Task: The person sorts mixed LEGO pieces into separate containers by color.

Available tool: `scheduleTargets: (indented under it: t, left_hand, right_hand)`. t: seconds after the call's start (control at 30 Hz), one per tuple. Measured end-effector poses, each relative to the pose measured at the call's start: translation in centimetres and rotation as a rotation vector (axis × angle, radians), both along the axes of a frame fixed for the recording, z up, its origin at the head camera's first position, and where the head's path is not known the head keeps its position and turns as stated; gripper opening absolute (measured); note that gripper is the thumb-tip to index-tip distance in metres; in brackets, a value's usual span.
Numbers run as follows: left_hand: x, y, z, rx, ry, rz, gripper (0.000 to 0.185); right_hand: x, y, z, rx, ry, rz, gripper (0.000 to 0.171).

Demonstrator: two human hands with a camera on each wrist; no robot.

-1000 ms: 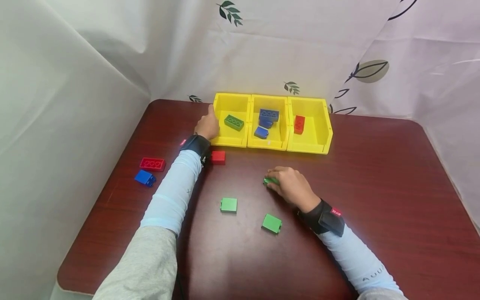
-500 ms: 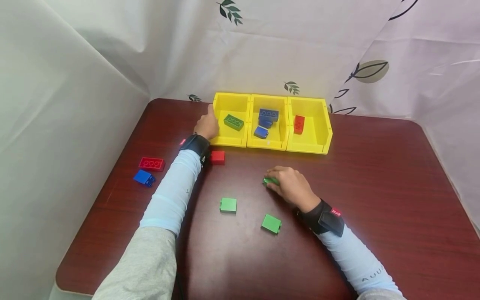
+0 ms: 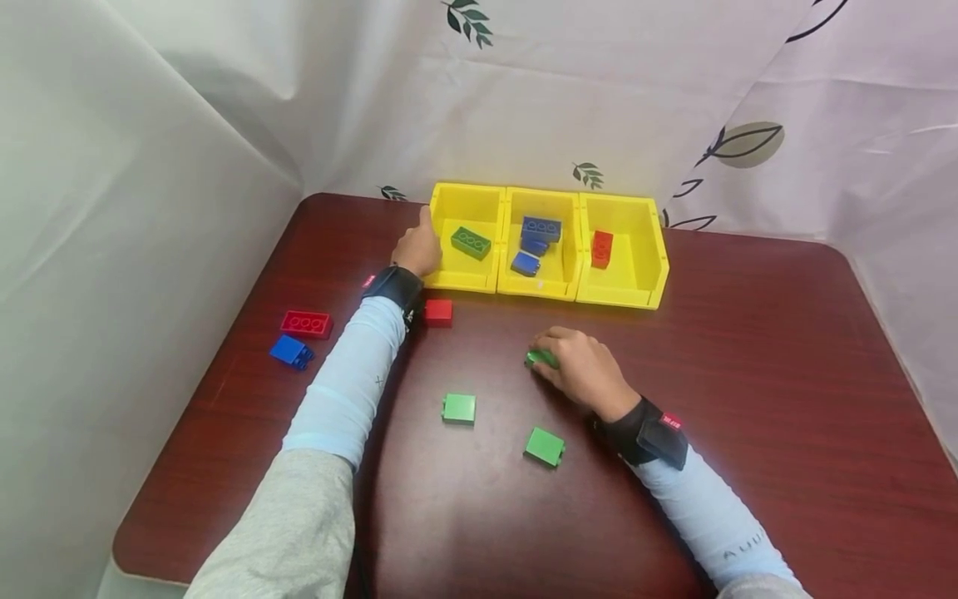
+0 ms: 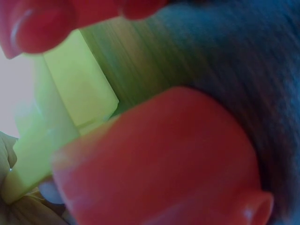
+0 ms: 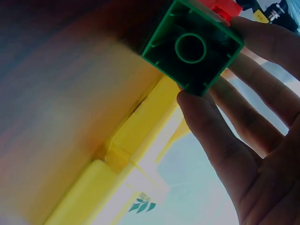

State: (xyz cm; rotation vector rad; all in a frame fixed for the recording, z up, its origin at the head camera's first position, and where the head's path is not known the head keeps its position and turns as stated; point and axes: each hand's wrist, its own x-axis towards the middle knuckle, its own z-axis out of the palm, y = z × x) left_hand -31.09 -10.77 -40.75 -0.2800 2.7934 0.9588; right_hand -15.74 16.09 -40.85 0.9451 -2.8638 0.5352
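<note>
dark red worktop (image 3: 748,374) under both hands. three joined yellow bins (image 3: 621,291) just beyond them; left hand (image 3: 417,249) rests against the left bin's outer wall, fingers curled on its edge, grip unclear. that bin holds a green brick (image 3: 470,242); middle bin blue bricks (image 3: 535,237); right bin a red brick (image 3: 601,248). right hand (image 3: 584,370) pinches a small green block (image 5: 193,46), fingers curled round it, on the worktop. two green blocks (image 3: 458,408) lie near the right wrist; a red block (image 3: 437,311) beside the left wrist.
</note>
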Motion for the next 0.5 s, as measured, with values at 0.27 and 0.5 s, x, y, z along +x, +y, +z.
scheduleTargets:
  t: [0.27, 0.5]
  left_hand:
    - [0.1, -0.2, 0.1, 0.017, 0.001, 0.002, 0.049]
    - [0.9, 0.0, 0.6, 0.032, 0.014, -0.006, 0.048]
  right_hand:
    - [-2.5, -2.9, 3.7, -0.062, 0.055, 0.058, 0.027]
    - [-6.9, -6.6, 7.8, -0.020, -0.045, 0.040, 0.028]
